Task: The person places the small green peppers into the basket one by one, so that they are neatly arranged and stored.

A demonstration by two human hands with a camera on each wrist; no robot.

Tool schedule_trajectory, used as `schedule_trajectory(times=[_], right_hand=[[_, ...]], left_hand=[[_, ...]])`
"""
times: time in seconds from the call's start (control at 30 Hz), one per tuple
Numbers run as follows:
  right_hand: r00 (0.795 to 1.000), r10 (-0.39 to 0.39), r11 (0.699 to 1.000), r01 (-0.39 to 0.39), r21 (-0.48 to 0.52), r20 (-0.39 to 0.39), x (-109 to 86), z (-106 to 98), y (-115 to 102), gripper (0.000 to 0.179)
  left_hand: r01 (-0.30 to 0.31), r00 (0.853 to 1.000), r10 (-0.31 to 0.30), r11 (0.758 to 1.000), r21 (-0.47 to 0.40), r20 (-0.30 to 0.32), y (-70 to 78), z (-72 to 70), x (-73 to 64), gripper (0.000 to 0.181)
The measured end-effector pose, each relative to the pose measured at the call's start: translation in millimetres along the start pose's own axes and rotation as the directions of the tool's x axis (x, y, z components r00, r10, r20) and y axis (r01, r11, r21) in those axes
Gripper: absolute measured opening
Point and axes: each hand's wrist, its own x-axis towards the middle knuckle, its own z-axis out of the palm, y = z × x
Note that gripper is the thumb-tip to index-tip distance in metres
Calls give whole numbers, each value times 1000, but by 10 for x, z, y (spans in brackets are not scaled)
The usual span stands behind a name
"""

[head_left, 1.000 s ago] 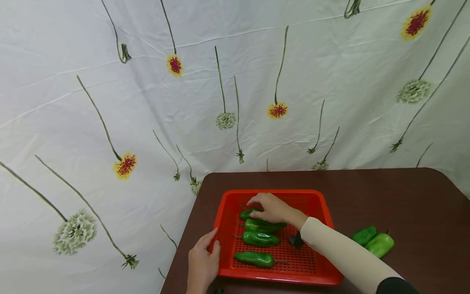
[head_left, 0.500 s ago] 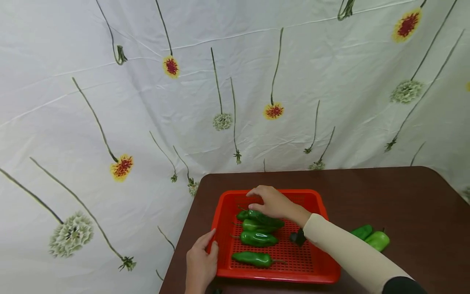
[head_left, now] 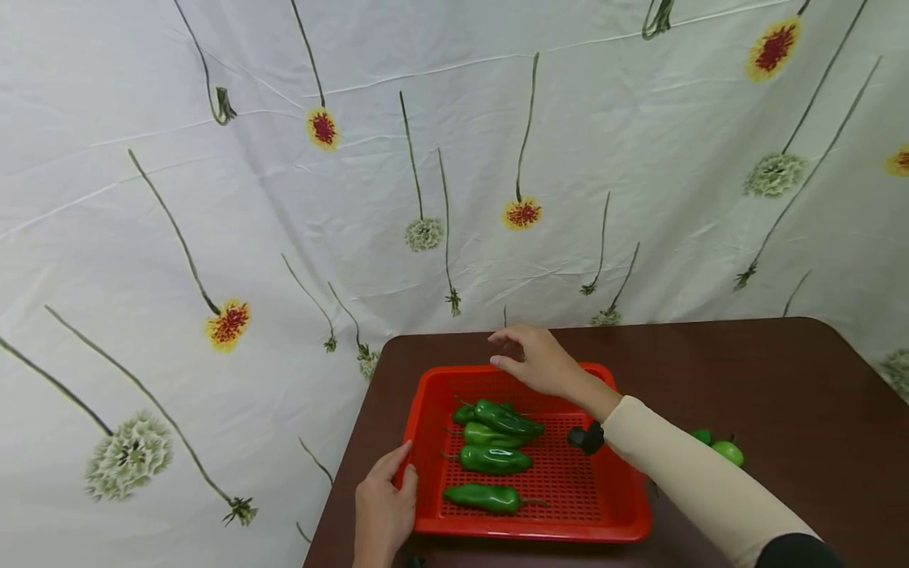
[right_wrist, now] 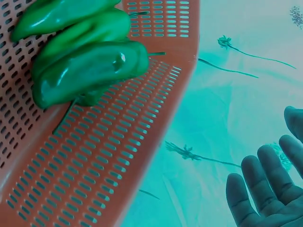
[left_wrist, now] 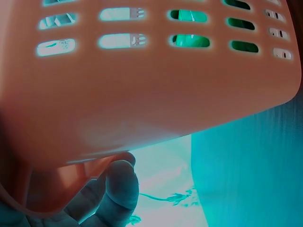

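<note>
A red perforated plastic basket (head_left: 426,442) sits on the table with several green peppers inside. One pepper (head_left: 483,497) lies apart near the front, stem to the right; the others are grouped toward the back left, the rearmost pepper (head_left: 508,418) lying partly over another. My left hand (head_left: 383,509) grips the basket's left rim; in the left wrist view its fingers (left_wrist: 122,184) curl at the rim. My right hand (head_left: 540,359) hovers over the far rim with nothing in it. In the right wrist view its fingers (right_wrist: 265,184) are spread, apart from the basket and the peppers (right_wrist: 90,71).
The dark brown table (head_left: 753,379) extends to the right. Green peppers (head_left: 728,452) lie on it right of the basket, partly behind my right forearm. A white flower-print cloth (head_left: 341,189) hangs behind the table. A small black device (head_left: 588,438) is at my right wrist.
My right hand has let go of a pepper at the back of the basket and risen away, up past the far rim. My left hand stays at the left rim.
</note>
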Motion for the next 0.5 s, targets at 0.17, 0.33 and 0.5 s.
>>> schedule_trajectory(times=[0.17, 0.33, 0.5], right_hand=[[999, 28, 999, -29, -31, -19, -68, -116, -5, 34], [996, 41, 997, -45, -55, -80, -166, -263, 48, 33], [990, 24, 998, -33, -58, -142, -273, -419, 118, 32]], left_hand=[[-2, 1000, 2, 1000, -1, 7, -7, 2, -9, 36], [-12, 1000, 12, 1000, 4, 1, -9, 8, 2, 36], [-12, 1000, 11, 1000, 20, 8, -10, 2, 13, 36]])
